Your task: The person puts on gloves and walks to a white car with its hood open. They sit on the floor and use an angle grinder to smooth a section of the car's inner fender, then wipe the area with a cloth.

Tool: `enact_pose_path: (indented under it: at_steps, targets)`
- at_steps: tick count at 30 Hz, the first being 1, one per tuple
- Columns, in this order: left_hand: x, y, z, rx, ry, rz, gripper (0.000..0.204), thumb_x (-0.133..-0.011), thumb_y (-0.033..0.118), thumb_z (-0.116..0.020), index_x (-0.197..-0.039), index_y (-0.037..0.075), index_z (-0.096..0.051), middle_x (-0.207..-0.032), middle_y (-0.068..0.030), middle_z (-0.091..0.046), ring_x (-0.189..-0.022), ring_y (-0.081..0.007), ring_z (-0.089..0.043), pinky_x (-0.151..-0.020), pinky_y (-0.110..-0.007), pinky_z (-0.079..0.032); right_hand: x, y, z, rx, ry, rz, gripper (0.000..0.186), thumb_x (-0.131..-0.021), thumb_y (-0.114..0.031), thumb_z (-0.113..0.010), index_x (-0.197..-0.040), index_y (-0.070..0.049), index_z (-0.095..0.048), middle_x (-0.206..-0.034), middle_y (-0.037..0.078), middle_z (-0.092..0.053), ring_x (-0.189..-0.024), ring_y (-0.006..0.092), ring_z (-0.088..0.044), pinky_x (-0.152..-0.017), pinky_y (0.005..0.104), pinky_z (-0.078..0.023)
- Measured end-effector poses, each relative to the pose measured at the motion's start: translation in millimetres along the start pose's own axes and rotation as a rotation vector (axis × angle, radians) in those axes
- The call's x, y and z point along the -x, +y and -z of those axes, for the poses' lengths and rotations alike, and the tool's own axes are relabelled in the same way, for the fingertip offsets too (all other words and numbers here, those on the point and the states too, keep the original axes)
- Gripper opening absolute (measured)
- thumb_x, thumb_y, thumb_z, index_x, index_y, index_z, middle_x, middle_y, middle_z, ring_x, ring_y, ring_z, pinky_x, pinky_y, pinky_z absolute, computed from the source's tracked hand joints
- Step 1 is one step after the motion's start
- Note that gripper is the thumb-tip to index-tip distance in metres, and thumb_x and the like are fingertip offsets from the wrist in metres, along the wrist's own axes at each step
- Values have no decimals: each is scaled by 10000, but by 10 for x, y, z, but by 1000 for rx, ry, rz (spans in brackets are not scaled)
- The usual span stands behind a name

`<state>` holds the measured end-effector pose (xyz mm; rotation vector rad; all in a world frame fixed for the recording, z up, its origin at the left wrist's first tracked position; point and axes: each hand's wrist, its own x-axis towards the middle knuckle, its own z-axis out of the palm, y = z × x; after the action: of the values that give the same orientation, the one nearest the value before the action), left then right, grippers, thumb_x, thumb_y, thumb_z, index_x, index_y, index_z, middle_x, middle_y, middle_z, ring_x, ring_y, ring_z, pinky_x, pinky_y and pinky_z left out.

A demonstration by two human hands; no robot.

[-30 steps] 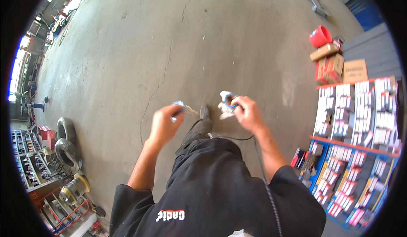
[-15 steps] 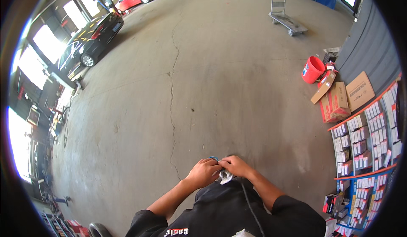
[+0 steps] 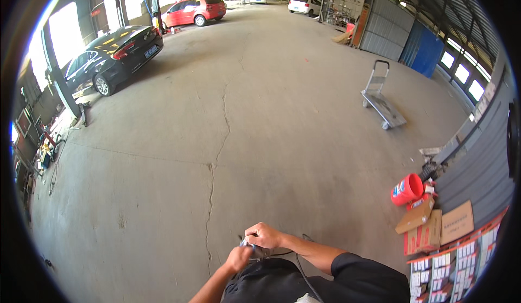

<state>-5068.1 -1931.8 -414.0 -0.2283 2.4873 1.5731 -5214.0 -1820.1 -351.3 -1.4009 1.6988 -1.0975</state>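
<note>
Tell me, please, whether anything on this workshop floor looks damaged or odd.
Yes, a jagged crack runs along the concrete floor, passing left of the person's left hand. It looks like damage because its dark, uneven line breaks the otherwise fairly smooth surface.

Head-worn fisheye, forward and downward

Four cars (image 3: 133, 53), one flatbed trolley (image 3: 386, 109)

Ahead of you, the cracked grey floor (image 3: 304, 140) bears a black car (image 3: 124, 52), a red car (image 3: 191, 12), two white cars (image 3: 304, 5) and a trolley (image 3: 386, 109).
</note>
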Motion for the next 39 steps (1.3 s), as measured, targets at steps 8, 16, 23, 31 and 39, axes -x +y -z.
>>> enact_pose_path:
  at_steps: [8, 16, 23, 31, 39]
  targets:
    - [-3393, -119, 1150, 61, 88, -250, 322, -921, 131, -520, -1212, 71, -643, -1203, -69, -671, -1140, -255, -594, -985, -345, -448, -1223, 1158, 1830, 373, 336, -332, 276, -874, -368, -596, -804, -110, -668, -756, 173, -672, -734, 394, -655, -645, 498, -506]
    - [-5917, 439, 2518, 620, 306, 313, 715, -921, 478, -633, -1391, -37, -474, -1428, -208, -454, -1273, -274, -489, -1039, -334, -401, -3066, 2164, 3605, 480, 328, -531, 319, -870, -405, -596, -859, -108, -712, -817, 175, -700, -804, 394, -674, -700, 537, -524]
    - [-7226, 669, 4200, 498, 443, 198, 362, -877, 185, -641, -1204, 34, -675, -1100, -56, -711, -902, -149, -645, -755, -317, -521, -4553, 1903, 5279, 221, 287, 131, 259, -864, -274, -599, -744, -46, -624, -722, 191, -635, -681, 404, -622, -615, 494, -487]
    - [-9754, 706, 5340, 1300, -223, -52, 744, -970, 565, -298, -1375, -25, -503, -1420, -208, -504, -1353, -301, -404, -1153, -392, -215, -6064, 2791, 7065, 276, 241, -36, 246, -832, -297, -597, -764, -67, -651, -695, 190, -643, -698, 404, -639, -619, 509, -499]
    - [-12154, 2563, 6976, 1116, -281, -211, 474, -1012, 352, -429, -1283, -7, -579, -1274, -190, -616, -1256, -328, -529, -1098, -428, -361, -7395, 2675, 9355, 86, 544, 59, 136, -813, -146, -599, -750, -31, -561, -652, 174, -586, -586, 336, -591, -548, 431, -463]
